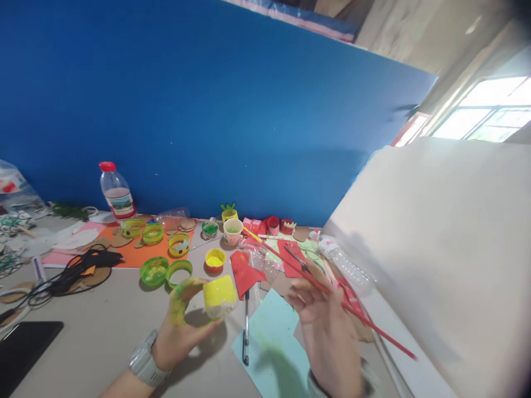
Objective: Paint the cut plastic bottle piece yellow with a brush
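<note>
My left hand (182, 318), smeared with green and yellow paint, curls around a small cut plastic bottle piece (219, 296). Yellow paint coats most of it, while its lower end looks clear or whitish. A long thin red paintbrush (381, 333) is held in my right hand (326, 326), the fingers closed about its shaft. Its yellow tip slants up and left, close to a paper cup (233, 231). Between my hands and the cup stands a small pot of yellow paint (215, 258). A pale blue sheet (269, 331) lies below, with a pen (246, 331) along its left side.
Green and yellow plastic rings (153, 271) stand left of centre, some on orange paper (133, 251). A red-capped bottle (119, 193) is behind them. Black cable (78, 271) and a dark phone-like slab (29, 354) lie left. An empty bottle (346, 262) lies right, beside red scraps and scissors (295, 257).
</note>
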Demonstrator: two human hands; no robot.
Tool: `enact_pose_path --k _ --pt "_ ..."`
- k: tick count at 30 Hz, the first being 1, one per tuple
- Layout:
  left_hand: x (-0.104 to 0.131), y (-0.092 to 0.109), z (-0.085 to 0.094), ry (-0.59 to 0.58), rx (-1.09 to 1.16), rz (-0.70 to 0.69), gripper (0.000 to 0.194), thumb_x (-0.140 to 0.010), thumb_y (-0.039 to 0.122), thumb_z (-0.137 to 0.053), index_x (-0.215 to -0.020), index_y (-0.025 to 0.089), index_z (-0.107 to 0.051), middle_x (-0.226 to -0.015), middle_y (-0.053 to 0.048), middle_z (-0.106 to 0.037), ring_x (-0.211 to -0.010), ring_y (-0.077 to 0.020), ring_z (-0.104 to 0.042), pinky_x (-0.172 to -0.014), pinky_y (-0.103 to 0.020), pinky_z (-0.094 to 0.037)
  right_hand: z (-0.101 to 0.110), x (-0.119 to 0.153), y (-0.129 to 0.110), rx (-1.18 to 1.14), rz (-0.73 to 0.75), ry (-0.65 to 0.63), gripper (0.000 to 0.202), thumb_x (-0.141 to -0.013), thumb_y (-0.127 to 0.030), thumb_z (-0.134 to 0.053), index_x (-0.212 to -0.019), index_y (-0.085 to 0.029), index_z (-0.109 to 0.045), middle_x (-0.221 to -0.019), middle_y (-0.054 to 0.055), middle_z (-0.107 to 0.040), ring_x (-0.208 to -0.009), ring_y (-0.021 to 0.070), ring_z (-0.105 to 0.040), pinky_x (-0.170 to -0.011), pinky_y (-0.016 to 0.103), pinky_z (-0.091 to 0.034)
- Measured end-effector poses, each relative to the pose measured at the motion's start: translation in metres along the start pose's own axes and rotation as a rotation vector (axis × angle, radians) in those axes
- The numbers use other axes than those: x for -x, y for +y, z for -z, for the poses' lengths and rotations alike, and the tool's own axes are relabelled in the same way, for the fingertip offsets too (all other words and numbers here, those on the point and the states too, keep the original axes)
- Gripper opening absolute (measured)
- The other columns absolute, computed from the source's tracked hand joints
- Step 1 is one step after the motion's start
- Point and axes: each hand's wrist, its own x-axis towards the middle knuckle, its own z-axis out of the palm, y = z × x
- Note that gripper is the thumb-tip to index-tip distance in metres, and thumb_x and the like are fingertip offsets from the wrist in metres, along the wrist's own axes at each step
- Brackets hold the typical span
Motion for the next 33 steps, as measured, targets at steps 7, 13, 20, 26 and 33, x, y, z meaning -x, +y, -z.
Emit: enact_pose_path --k 7,13,20,26,33 --pt "-0.011 -0.007 -0.007 -0.116 -0.088 -0.001 0.071 -0.071 0.028 -0.081 -0.130 0.033 -0.043 -0.118 -0.007 -0.067 -0.112 -0.0305 -0.066 -0.099 -0.057 -0.052 0.063 -0.049 0.063 -0.188 -0.154 0.017 0.024 -0.099 -0.036 -0.062 -0.094 -0.013 -0.063 -0.079 -0.001 -0.060 -0.065 0.0123 -0.061 -0.061 0.026 -0.055" --pt "-0.007 -0.009 -0.013 -0.128 -0.129 -0.001 0.088 -0.071 0.025 -0.081 -0.143 0.038 -0.033 -0.120 -0.007 -0.069 -0.113 -0.0334 -0.066 -0.096 -0.057 -0.054 0.101 -0.050 0.068 -0.271 -0.259 -0.025 0.021 -0.099 -0.034 -0.062 -0.094 -0.013 -0.061 -0.075 -0.002 -0.057 -0.060 0.0108 -0.056 -0.057 0.024 -0.052" --pt "-0.006 -0.019 -0.017 -0.159 -0.165 -0.018 0.089 -0.071 0.025 -0.081 -0.142 0.040 -0.030 -0.127 -0.008 -0.067 -0.120 -0.0332 -0.063 -0.100 -0.057 -0.052 0.123 -0.062 0.063 -0.230 -0.173 -0.077 0.018 -0.099 -0.032 -0.063 -0.099 -0.014 -0.063 -0.084 0.000 -0.061 -0.071 0.0138 -0.062 -0.066 0.028 -0.056" --pt "-0.008 -0.027 -0.013 -0.209 -0.184 0.026 0.088 -0.080 0.035 -0.074 -0.147 0.037 -0.018 -0.131 -0.010 -0.064 -0.123 -0.0319 -0.060 -0.102 -0.060 -0.049 0.097 -0.044 0.083 -0.026 -0.078 -0.112 0.030 -0.101 -0.041 -0.058 -0.087 -0.014 -0.061 -0.071 -0.003 -0.057 -0.059 0.0109 -0.056 -0.058 0.025 -0.052" --pt "-0.010 -0.026 -0.016 -0.233 -0.207 0.077 0.078 -0.079 0.038 -0.074 -0.140 0.028 -0.028 -0.125 -0.014 -0.067 -0.117 -0.0324 -0.065 -0.099 -0.057 -0.052 0.068 -0.013 0.095 0.210 0.122 -0.088 0.043 -0.101 -0.052 -0.052 -0.079 -0.016 -0.057 -0.064 -0.005 -0.052 -0.049 0.0092 -0.048 -0.050 0.022 -0.046"
